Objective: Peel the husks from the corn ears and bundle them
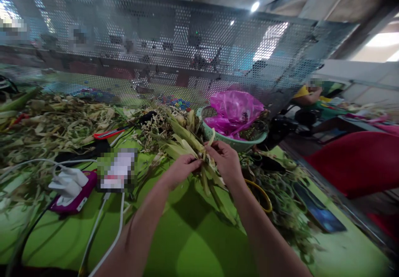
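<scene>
Both my hands meet over a bundle of pale green and yellow corn husks (pixel 182 142) above a bright green table (pixel 187 243). My left hand (pixel 181 169) pinches a husk strip at the bundle's near end. My right hand (pixel 225 160) is closed round the same strips from the right. Loose husk leaves (pixel 215 194) hang down below both hands.
A teal basket (pixel 249 143) with a pink plastic bag (pixel 235 110) stands behind my hands. Dry husk litter (pixel 56 123) covers the left. A magenta power bank with white plugs (pixel 71 189), cables, a yellow band (pixel 264 198) and a dark phone (pixel 321 214) lie around. Perforated metal screen behind; a person sits at far right.
</scene>
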The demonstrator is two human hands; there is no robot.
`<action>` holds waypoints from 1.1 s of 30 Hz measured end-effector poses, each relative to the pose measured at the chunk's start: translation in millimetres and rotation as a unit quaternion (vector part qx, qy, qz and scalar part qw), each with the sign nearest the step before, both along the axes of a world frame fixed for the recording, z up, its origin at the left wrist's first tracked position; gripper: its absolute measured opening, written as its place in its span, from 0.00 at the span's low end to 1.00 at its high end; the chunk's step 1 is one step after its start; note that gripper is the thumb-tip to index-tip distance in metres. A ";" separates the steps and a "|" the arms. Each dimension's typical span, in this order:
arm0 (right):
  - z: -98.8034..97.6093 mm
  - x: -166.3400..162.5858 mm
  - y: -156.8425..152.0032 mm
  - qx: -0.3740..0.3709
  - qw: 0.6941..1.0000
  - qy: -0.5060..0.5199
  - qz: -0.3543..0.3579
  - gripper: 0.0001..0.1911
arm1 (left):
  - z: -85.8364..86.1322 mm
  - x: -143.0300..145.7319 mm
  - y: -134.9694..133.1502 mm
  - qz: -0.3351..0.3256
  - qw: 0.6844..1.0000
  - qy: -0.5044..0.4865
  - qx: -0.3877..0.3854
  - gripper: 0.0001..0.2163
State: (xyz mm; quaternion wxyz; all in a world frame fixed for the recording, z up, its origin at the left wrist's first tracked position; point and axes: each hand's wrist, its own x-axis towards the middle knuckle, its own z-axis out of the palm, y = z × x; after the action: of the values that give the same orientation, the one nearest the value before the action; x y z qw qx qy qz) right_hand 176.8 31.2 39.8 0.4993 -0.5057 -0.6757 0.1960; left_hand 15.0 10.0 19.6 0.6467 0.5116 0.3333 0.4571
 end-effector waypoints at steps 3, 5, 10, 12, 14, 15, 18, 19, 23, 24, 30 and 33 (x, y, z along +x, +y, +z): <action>10.8 0.3 -7.0 0.087 0.994 -0.059 -0.038 0.12 | 0.2 0.4 2.7 0.058 0.997 -0.033 -0.032 0.14; 15.0 -2.2 -12.0 0.105 0.990 -0.085 -0.029 0.09 | 0.6 -0.5 4.3 0.090 0.994 -0.046 -0.047 0.15; 11.2 -11.4 -15.7 0.007 0.986 -0.161 0.048 0.12 | -1.2 -2.5 7.0 0.141 0.986 -0.068 -0.059 0.12; 7.6 -13.6 -14.2 -0.015 0.985 -0.164 0.057 0.10 | -3.1 -3.6 8.4 0.147 0.987 -0.046 -0.047 0.13; 4.6 -14.8 -12.5 -0.015 0.984 -0.164 0.065 0.07 | -5.0 -5.2 9.9 0.160 0.987 -0.004 -0.027 0.13; 3.4 -15.1 -11.7 -0.012 0.983 -0.168 0.071 0.06 | -5.8 -6.1 10.7 0.168 0.986 0.014 -0.016 0.13; 0.4 -15.3 -9.5 -0.001 0.980 -0.180 0.086 0.05 | -6.8 -7.6 12.1 0.175 0.984 0.032 0.004 0.12; -0.5 -15.2 -8.8 0.003 0.980 -0.181 0.086 0.05 | -6.8 -7.3 12.2 0.173 0.985 0.025 0.003 0.11; -3.6 -14.7 -6.4 0.007 0.982 -0.169 0.081 0.06 | -5.5 -2.5 10.0 0.167 0.982 -0.069 -0.056 0.11; -4.1 -14.6 -6.0 0.008 0.983 -0.163 0.083 0.06 | -4.9 -1.1 9.2 0.164 0.979 -0.100 -0.074 0.11; -2.4 -13.5 -6.2 0.042 0.989 -0.120 0.080 0.05 | 0.8 -1.8 6.1 0.147 0.966 -0.166 -0.135 0.12; -0.3 -10.5 -5.9 0.053 0.991 -0.096 0.073 0.05 | 3.1 -4.9 6.0 0.132 0.975 -0.132 -0.125 0.11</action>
State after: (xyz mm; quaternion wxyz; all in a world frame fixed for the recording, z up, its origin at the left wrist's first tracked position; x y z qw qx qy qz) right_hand 166.3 25.3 39.4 0.4427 -0.4445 -0.7650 0.1457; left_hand 10.1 16.1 22.7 0.6779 0.3137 0.3641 0.5563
